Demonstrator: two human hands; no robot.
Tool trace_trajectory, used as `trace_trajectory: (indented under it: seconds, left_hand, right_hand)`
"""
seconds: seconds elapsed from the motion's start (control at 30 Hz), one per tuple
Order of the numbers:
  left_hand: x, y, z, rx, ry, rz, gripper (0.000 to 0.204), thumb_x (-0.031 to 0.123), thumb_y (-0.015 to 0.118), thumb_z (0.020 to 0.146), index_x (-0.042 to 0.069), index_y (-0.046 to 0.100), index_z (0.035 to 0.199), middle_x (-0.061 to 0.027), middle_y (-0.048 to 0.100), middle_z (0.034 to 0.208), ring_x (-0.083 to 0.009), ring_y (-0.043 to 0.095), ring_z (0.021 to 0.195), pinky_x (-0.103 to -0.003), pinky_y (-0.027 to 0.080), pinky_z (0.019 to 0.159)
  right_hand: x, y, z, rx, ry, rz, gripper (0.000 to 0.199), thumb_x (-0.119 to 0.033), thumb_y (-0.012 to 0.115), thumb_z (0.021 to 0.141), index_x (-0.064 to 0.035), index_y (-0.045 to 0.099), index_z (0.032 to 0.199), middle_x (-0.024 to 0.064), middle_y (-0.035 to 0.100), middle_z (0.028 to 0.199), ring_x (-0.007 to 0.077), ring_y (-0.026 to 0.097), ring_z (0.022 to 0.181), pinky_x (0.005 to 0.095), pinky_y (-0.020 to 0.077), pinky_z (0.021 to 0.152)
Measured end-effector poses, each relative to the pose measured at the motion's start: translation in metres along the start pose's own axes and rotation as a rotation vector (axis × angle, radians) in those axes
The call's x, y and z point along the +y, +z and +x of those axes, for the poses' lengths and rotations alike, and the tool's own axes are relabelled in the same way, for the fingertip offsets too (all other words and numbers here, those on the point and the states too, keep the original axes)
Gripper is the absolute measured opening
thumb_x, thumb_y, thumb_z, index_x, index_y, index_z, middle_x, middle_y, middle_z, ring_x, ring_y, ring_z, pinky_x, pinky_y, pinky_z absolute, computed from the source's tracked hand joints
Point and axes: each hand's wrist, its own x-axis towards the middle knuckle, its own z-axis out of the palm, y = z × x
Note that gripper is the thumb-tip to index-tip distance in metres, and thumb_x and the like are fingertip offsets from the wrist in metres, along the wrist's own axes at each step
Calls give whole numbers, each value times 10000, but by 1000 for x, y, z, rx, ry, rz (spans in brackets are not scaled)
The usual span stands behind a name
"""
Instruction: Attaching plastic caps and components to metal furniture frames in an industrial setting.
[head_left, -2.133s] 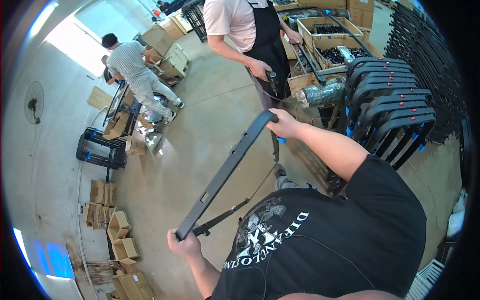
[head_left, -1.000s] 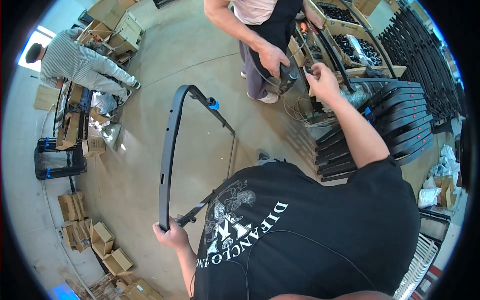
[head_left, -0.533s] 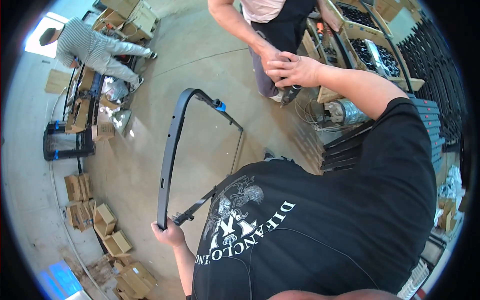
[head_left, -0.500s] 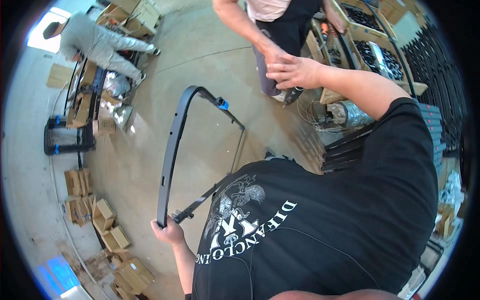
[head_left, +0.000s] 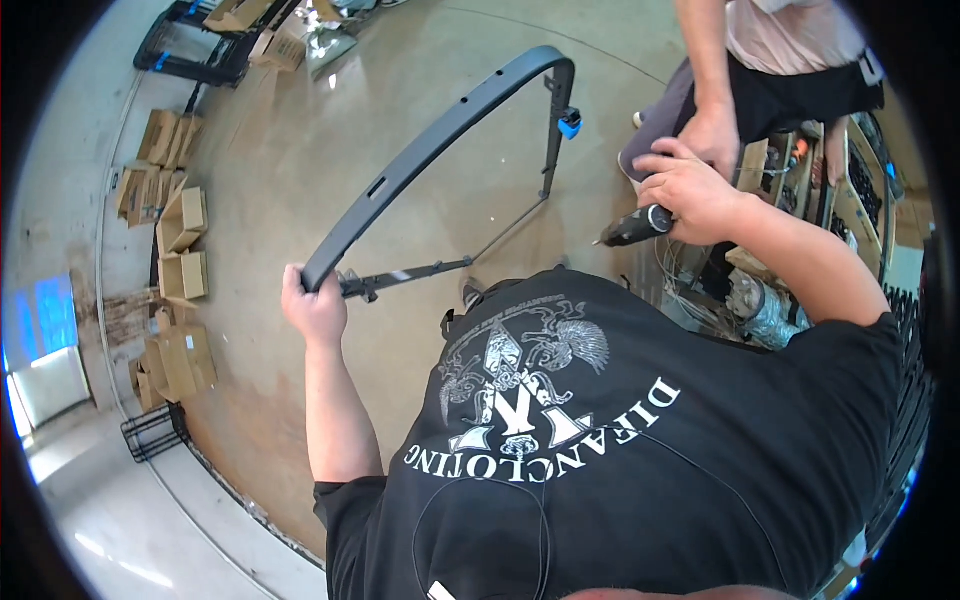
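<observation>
My left hand (head_left: pixel 316 308) is closed around the lower-left end of a black metal frame (head_left: pixel 425 152). Tilted above the floor, the frame has a curved corner, slots and holes in its face, and a small blue piece (head_left: pixel 570 126) on its far side. At the right, my right hand (head_left: pixel 692 195) is on a black cordless drill (head_left: pixel 638 227), whose bit points left; its handle is hidden behind my hand. A co-worker's hand (head_left: pixel 712 135) meets my fingers just above the drill, and whether it also holds the drill is hidden.
Opened cardboard boxes (head_left: pixel 183 220) line the left wall. A black rack (head_left: pixel 190 48) stands at the far left. On the right are wooden bins (head_left: pixel 865 190) of black parts, loose cables (head_left: pixel 680 285) and a wrapped silvery bundle (head_left: pixel 765 308). The co-worker's legs (head_left: pixel 660 115) are close by.
My view has turned, so the surroundings shift. My left hand still grips the frame, which now leans further right. The drill shows more fully below my right hand, still against the co-worker's hand.
</observation>
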Motion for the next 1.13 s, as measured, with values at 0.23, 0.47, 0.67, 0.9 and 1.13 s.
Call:
trace_trajectory:
  seconds: [0.23,0.47,0.67,0.9,1.13]
  left_hand:
    - [22,-12,20,-393,-153,49,271,192,775,841,28,562,812,-39,572,694,-117,545,683,-304,451,610]
    - [28,12,54,-583,-5,269,338,280,788,837,12,583,859,-14,512,667,-110,479,637,-304,409,581]
    - [8,21,71,-569,23,245,335,287,793,826,19,592,845,-55,565,653,-159,540,597,-327,437,568]
    - [-3,22,68,-513,41,227,312,268,774,845,20,585,848,-46,555,668,-157,530,612,-325,436,586]
    - [-2,22,67,-511,27,278,273,264,755,857,38,603,866,-91,647,725,-195,613,650,-330,473,613]
  right_hand:
    - [-61,33,78,249,290,881,283,-120,828,805,-26,690,1034,67,726,908,209,657,799,348,534,790]
    - [-52,112,144,139,380,1592,251,-232,808,875,-34,705,990,25,663,784,104,595,668,292,498,601]
    - [-60,191,199,118,552,1480,204,-201,804,868,-33,699,914,5,617,701,88,543,551,271,424,534]
    - [-68,183,230,207,531,1699,249,-223,806,866,-27,698,976,35,652,745,89,549,522,272,425,495]
    - [-68,178,229,161,493,1779,406,-233,806,865,-15,681,1184,72,700,841,92,552,504,268,459,493]
